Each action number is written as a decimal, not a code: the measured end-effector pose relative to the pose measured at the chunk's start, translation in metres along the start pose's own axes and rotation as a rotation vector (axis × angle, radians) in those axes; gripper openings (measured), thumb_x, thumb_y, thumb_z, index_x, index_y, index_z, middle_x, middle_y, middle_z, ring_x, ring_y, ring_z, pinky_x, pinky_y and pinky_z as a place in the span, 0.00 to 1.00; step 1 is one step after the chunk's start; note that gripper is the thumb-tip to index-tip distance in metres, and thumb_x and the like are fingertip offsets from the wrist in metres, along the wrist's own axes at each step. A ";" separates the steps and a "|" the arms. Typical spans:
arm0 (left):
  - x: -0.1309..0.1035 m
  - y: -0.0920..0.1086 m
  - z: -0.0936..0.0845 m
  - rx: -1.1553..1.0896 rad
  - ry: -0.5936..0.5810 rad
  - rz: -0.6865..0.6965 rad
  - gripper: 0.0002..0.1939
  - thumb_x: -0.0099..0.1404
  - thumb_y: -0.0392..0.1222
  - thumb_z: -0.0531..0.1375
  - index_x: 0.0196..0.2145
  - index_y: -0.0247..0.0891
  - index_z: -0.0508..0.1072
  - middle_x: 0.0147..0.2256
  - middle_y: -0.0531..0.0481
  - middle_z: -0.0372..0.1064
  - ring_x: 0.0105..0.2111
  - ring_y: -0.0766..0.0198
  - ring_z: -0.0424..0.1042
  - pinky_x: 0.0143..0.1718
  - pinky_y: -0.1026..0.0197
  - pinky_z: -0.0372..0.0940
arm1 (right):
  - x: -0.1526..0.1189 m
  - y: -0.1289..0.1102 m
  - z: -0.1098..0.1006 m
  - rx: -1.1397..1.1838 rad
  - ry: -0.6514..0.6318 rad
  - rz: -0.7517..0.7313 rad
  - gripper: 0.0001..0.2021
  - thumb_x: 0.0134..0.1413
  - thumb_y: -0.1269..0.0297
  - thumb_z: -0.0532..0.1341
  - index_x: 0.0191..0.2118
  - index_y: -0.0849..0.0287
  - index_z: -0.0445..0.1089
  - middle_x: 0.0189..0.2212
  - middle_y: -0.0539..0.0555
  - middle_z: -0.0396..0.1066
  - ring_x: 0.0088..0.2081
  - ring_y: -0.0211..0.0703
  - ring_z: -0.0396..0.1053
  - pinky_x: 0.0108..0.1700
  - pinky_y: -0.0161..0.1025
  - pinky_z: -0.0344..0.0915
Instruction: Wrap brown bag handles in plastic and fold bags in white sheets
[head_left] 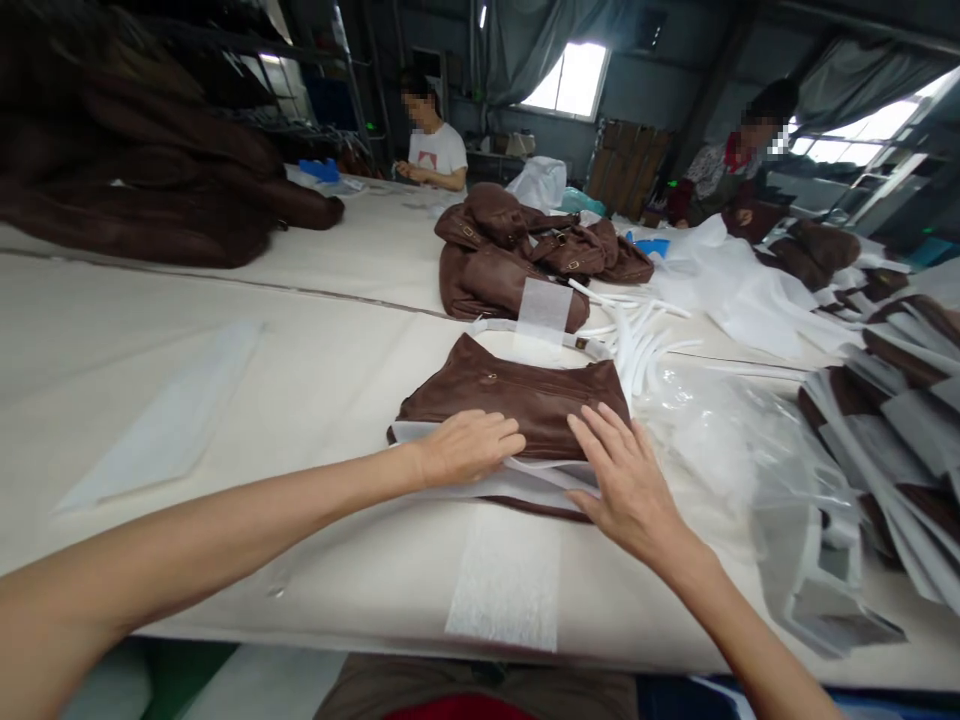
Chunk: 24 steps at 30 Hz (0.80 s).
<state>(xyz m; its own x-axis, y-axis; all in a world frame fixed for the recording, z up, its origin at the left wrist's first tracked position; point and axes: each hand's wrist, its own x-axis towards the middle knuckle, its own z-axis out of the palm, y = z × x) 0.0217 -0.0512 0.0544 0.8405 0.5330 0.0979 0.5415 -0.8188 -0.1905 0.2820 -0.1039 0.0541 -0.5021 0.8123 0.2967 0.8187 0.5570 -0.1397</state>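
Observation:
A dark brown leather handbag (517, 400) lies flat on the table before me. Its strap (495, 326), wrapped in white, loops out on the far side. White wrapping paper (457, 488) is along the bag's near part, with a strip of brown showing below it. At the middle of the bag my left hand (472, 445) has its fingers curled together at the paper's edge; its fingertips are partly hidden. My right hand (626, 475) rests on the bag's right side, fingers stretched over the leather and thumb by the paper.
Behind the bag lies a pile of brown bags (517, 260), beside white strips (637, 345). Clear plastic covers (720, 430) and a grey dispenser (832, 560) stand right, near stacked paper-wrapped bags (915, 420). Brown bags (150, 190) are heaped left. Two people work across the table.

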 end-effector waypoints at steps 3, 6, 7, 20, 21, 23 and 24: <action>-0.001 0.004 0.005 0.032 0.037 0.012 0.03 0.67 0.38 0.58 0.35 0.39 0.67 0.34 0.50 0.68 0.32 0.60 0.64 0.28 0.56 0.54 | 0.013 0.014 0.013 0.037 -0.290 -0.025 0.39 0.51 0.70 0.63 0.69 0.54 0.50 0.68 0.59 0.51 0.69 0.58 0.46 0.65 0.63 0.49; -0.005 0.008 0.012 0.046 0.058 0.015 0.05 0.71 0.36 0.53 0.36 0.40 0.67 0.34 0.50 0.68 0.32 0.60 0.64 0.28 0.57 0.54 | 0.004 0.024 0.037 -0.001 -0.361 -0.072 0.34 0.54 0.80 0.53 0.66 0.50 0.57 0.67 0.56 0.55 0.67 0.55 0.51 0.62 0.59 0.58; -0.007 0.008 0.013 0.045 0.054 0.009 0.06 0.71 0.35 0.52 0.37 0.40 0.68 0.35 0.50 0.68 0.32 0.60 0.64 0.28 0.57 0.54 | -0.002 0.027 0.045 -0.024 -0.327 -0.095 0.35 0.54 0.82 0.50 0.65 0.50 0.59 0.66 0.56 0.57 0.67 0.54 0.52 0.61 0.59 0.59; -0.073 -0.016 0.029 0.071 0.162 -0.018 0.10 0.71 0.32 0.51 0.40 0.41 0.72 0.46 0.51 0.74 0.42 0.62 0.69 0.35 0.61 0.64 | -0.036 0.047 0.060 -0.156 -0.108 -0.372 0.45 0.52 0.87 0.47 0.70 0.38 0.41 0.68 0.54 0.50 0.67 0.57 0.51 0.59 0.61 0.62; -0.079 -0.012 0.038 0.063 0.226 -0.024 0.11 0.72 0.33 0.51 0.40 0.41 0.72 0.47 0.51 0.74 0.44 0.62 0.69 0.39 0.61 0.65 | -0.037 0.046 0.060 -0.162 -0.118 -0.385 0.45 0.52 0.87 0.48 0.70 0.37 0.42 0.69 0.54 0.48 0.68 0.59 0.50 0.59 0.63 0.62; -0.093 -0.004 0.051 0.028 0.320 -0.059 0.13 0.72 0.32 0.50 0.44 0.40 0.73 0.50 0.49 0.73 0.50 0.59 0.68 0.49 0.57 0.65 | -0.040 0.045 0.059 -0.169 -0.144 -0.406 0.45 0.50 0.87 0.50 0.69 0.39 0.45 0.70 0.55 0.45 0.68 0.63 0.46 0.59 0.65 0.61; -0.099 -0.001 0.054 -0.002 0.335 -0.075 0.14 0.71 0.31 0.49 0.47 0.39 0.72 0.52 0.48 0.72 0.53 0.58 0.66 0.54 0.54 0.63 | -0.040 0.045 0.059 -0.168 -0.160 -0.413 0.45 0.50 0.87 0.50 0.69 0.40 0.47 0.70 0.55 0.45 0.69 0.64 0.45 0.59 0.67 0.60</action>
<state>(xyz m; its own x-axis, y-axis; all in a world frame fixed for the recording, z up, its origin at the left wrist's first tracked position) -0.0629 -0.0912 -0.0074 0.7585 0.4920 0.4273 0.6015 -0.7809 -0.1687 0.3224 -0.1016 -0.0196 -0.8211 0.5523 0.1441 0.5684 0.8142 0.1181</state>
